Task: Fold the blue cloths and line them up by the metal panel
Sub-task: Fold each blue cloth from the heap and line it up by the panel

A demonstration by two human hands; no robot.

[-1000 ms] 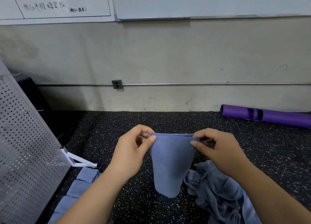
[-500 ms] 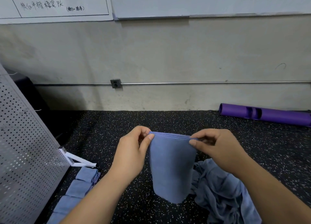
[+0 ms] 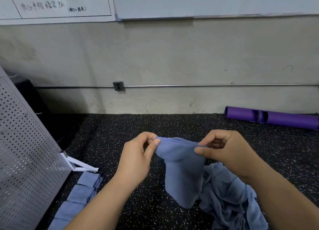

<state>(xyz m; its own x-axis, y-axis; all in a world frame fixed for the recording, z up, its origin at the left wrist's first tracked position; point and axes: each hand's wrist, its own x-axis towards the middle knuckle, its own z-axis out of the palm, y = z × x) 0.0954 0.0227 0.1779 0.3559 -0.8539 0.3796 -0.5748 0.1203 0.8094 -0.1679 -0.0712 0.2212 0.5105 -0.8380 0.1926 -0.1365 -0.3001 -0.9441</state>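
Cloth (image 3: 183,169) slacker now, corners seemingly hidden

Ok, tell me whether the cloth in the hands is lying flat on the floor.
No: the cloth hangs from its top edge, pinched by the left hand and the right hand.

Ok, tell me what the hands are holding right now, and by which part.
Both hold one folded blue cloth by its top edge: the left hand pinches the left corner, the right hand the right corner. The rest hangs free.
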